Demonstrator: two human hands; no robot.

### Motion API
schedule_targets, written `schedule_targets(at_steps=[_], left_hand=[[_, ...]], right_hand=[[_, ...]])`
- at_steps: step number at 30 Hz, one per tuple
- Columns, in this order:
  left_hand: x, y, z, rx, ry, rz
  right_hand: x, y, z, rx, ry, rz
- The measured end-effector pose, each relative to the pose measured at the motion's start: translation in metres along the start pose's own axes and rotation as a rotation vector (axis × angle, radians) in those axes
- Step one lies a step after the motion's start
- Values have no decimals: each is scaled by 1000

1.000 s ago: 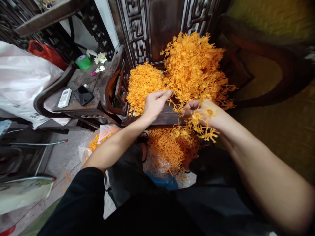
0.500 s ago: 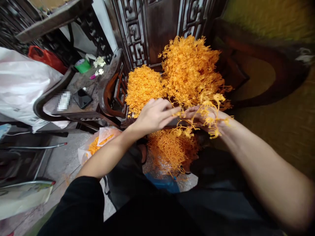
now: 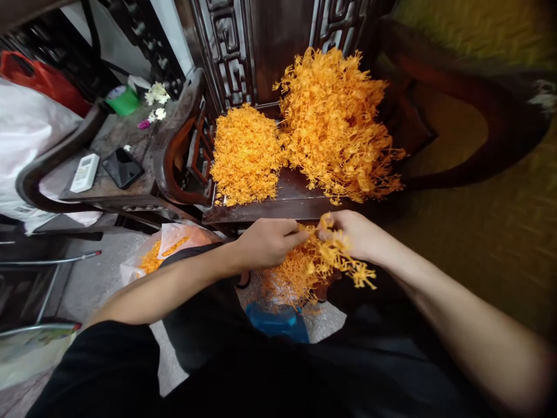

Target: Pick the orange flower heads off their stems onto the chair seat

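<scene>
My right hand (image 3: 354,235) is closed on a small bunch of orange flowers (image 3: 343,252), which hangs below its fingers. My left hand (image 3: 272,241) has thumb and fingertips pressed together beside the bunch; what the pinch holds is too small to make out. Both hands are in front of the dark wooden seat (image 3: 243,213). On the seat are a low pile of orange blossoms (image 3: 248,154) at left and a taller heap of stemmed orange flowers (image 3: 339,122) at right. Beneath my hands lies a pile of loose orange stems (image 3: 289,278).
A side table (image 3: 143,139) at left bears a black phone (image 3: 122,168), a white remote (image 3: 85,173), a green tape roll (image 3: 123,100) and white flowers (image 3: 157,94). On the floor are a plastic bag (image 3: 134,255) and something blue (image 3: 278,322). Curved wooden armrests flank the seat.
Both hands have come down and nearer to me, off the seat's front edge. My right hand has turned over, with its fingers now closed on the bunch. The view has shifted right.
</scene>
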State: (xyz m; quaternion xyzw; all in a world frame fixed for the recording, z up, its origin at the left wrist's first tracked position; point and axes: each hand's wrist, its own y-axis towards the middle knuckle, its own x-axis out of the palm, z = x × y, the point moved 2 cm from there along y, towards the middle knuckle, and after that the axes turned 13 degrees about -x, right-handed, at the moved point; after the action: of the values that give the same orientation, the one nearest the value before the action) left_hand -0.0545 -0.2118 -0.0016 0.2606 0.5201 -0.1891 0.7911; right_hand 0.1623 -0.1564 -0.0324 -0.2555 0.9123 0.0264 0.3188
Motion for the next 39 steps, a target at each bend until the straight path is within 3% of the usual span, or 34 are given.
schedule_targets(at_steps=[2,3,6,8,11,14,19,22,25,27,29,30,32,35,39], left_hand=[[-15,4,-9,-47,-148,9],[-22,8,-19,-114,-200,29],[-30,23,-67,-397,-85,122],[-24,32,-103,-557,63,103],[-12,41,-143,-752,186,86],[-8,44,-162,-887,257,91],[-18,42,-172,-969,303,85],[-25,41,-170,-968,268,116],[-33,42,-147,-911,67,212],[-35,43,-120,-900,-295,201],[-31,42,-89,-935,-760,44],[-29,42,-74,-936,-930,-33],[-27,41,-54,-914,-1142,-74],[-30,40,-48,-888,-1201,-39],[-36,35,-55,-859,-1189,-166]], right_hand=[[-7,4,9,75,-240,70],[-11,7,14,128,-235,82],[-19,15,17,173,183,130],[-22,18,11,127,493,192],[-27,21,-3,39,633,227],[-29,24,-17,-78,664,161],[-28,33,-28,-236,795,93],[-24,36,-30,-249,815,80],[-21,38,-34,-278,788,117],[-21,38,-37,-325,755,191],[-21,38,-39,-371,735,263],[-21,37,-41,-392,735,289],[-19,38,-43,-437,765,310],[-18,39,-46,-475,855,345],[-19,41,-47,-437,981,442]])
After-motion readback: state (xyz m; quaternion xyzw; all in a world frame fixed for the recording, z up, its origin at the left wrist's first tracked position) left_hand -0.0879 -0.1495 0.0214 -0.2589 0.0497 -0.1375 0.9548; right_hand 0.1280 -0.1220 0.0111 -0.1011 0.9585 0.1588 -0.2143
